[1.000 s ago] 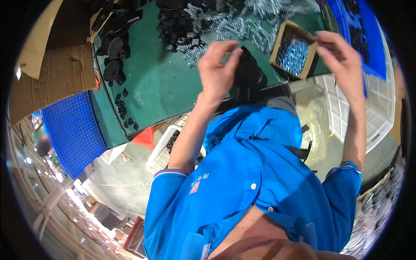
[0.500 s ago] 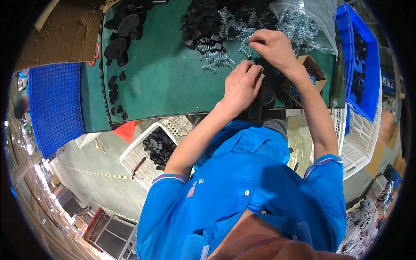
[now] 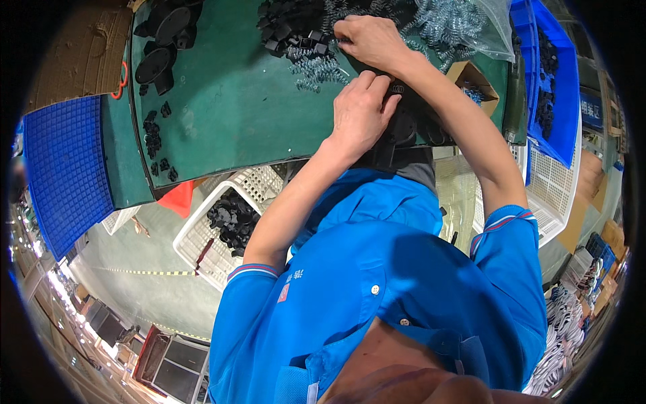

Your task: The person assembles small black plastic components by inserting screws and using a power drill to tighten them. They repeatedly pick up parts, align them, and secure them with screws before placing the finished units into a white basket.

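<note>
My left hand (image 3: 361,108) is near the table's front edge, fingers curled and closed. A small dark part shows by its thumb, but what it grips is mostly hidden. Farther off, my right hand (image 3: 370,42) reaches across with thumb and fingers bent together, and anything between them is too small to make out. It is over the gap between a heap of small black blocks (image 3: 286,27) and the metal coil springs (image 3: 447,27). Some loose springs (image 3: 317,71) lie left of the hands. Beneath my right forearm is a black round-based part (image 3: 404,128).
An open cardboard box (image 3: 474,87) with springs stands at the right, beside a blue bin (image 3: 548,87) of black parts. Larger black parts (image 3: 158,64) and smaller ones (image 3: 152,135) line the table's left side. Below it is a white basket (image 3: 202,246) of black parts.
My right hand has moved left, from the springs toward the black blocks. My left hand stays near the table's front edge, still closed. The whole view has shifted slightly.
</note>
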`<state>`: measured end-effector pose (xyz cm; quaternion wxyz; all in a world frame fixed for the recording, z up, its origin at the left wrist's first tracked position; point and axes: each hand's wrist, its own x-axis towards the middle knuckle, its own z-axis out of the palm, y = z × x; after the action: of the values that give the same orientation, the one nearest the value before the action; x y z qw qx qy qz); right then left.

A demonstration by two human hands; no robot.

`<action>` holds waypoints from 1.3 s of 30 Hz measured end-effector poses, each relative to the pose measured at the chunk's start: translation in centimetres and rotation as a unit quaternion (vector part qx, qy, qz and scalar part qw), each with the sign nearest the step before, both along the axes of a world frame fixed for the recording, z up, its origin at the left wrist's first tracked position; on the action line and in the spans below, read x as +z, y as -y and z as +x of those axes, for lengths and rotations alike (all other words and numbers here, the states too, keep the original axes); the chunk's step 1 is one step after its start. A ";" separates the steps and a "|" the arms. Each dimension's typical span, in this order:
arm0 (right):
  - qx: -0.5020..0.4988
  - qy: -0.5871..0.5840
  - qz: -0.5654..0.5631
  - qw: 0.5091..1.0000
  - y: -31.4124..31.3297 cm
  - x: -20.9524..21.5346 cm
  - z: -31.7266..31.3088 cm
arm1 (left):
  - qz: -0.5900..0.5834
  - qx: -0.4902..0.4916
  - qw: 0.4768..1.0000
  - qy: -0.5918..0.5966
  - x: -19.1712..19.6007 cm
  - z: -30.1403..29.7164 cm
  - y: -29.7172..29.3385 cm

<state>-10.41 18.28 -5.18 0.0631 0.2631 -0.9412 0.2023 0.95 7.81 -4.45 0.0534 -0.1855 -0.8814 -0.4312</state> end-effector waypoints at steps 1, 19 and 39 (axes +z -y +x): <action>-0.004 -0.007 -0.045 0.999 -0.4 0.0 0.2 | 0.000 0.001 1.000 -0.003 -0.1 0.0 -0.1; -0.081 0.060 -0.153 0.983 -7.3 1.7 4.1 | -0.279 0.050 0.953 -0.104 1.3 -10.5 7.6; -0.052 0.213 -0.517 0.827 -3.6 8.3 11.6 | 0.317 -0.068 0.940 0.110 5.5 -2.4 5.9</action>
<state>1.20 21.91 3.08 -0.0017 0.0929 -0.7014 0.7067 -1.45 1.92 1.04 -0.0175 -0.1699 -0.6847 -0.7085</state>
